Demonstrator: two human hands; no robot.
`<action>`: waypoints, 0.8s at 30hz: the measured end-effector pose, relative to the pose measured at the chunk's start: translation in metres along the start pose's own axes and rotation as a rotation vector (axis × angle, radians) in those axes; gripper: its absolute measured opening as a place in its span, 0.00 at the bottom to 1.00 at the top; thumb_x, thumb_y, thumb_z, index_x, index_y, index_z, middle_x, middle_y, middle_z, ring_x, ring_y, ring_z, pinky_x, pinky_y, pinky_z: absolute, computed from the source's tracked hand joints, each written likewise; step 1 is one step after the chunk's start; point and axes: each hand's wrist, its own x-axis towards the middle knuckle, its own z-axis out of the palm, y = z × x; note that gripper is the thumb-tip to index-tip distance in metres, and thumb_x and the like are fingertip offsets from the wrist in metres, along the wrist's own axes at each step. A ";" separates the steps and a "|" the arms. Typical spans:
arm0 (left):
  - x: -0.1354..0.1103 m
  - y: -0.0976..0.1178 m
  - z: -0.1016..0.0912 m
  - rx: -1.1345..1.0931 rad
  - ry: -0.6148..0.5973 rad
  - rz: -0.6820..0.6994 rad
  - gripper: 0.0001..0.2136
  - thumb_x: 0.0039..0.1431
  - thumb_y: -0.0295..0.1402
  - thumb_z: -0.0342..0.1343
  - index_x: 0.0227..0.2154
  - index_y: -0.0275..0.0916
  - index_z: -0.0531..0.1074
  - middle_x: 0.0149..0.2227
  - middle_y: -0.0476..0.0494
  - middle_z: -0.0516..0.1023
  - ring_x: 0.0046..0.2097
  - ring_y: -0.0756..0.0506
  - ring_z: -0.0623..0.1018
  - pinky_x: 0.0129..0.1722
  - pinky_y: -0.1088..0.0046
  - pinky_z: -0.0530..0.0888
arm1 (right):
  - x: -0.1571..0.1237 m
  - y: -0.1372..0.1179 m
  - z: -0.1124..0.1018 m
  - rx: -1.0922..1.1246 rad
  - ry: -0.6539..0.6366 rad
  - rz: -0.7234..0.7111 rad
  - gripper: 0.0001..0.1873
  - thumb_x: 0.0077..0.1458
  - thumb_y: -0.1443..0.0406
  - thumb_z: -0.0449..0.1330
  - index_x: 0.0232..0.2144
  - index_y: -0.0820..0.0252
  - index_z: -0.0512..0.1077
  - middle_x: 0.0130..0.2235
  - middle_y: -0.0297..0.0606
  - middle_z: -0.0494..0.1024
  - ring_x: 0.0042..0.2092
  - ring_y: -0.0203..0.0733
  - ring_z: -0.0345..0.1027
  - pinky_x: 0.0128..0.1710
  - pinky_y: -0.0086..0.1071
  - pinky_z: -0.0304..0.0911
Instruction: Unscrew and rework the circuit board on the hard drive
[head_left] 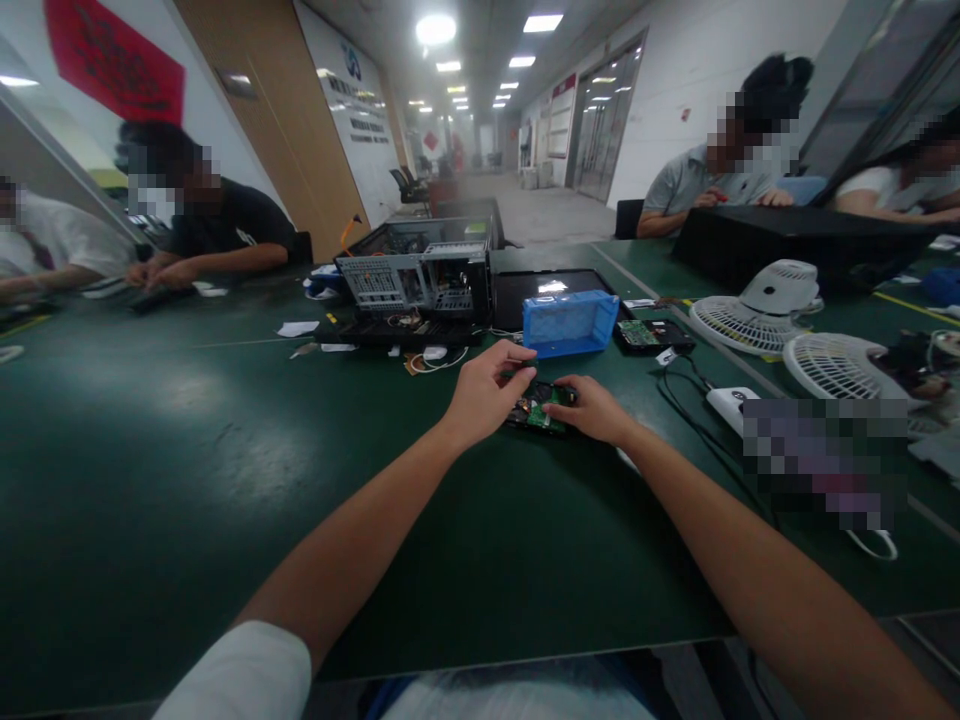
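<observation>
A small black device with an exposed green circuit board (537, 410) lies on the green table in front of me. Over its left side is my left hand (484, 395), thumb and fingers drawn together in a pinch. What sits between those fingertips, if anything, is too small to make out. My right hand (596, 412) grips the device at its right edge, thumb on the board side. Just behind both hands a blue plastic bin (570, 325) rests on its side, its opening turned to the right.
An opened computer case (416, 275) stands behind to the left, near a dark flat panel (551, 285). Another circuit board in a black frame (654, 336) lies right of the bin. Farther right are white fans (739, 322), cables and a power strip (731, 408). Several people sit around.
</observation>
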 end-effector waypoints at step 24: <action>0.003 0.002 -0.006 0.198 0.028 0.095 0.14 0.64 0.26 0.58 0.50 0.43 0.77 0.53 0.41 0.77 0.51 0.44 0.78 0.44 0.67 0.80 | 0.002 0.008 0.006 0.022 0.014 -0.023 0.31 0.56 0.50 0.68 0.56 0.60 0.73 0.50 0.48 0.77 0.50 0.52 0.72 0.51 0.42 0.68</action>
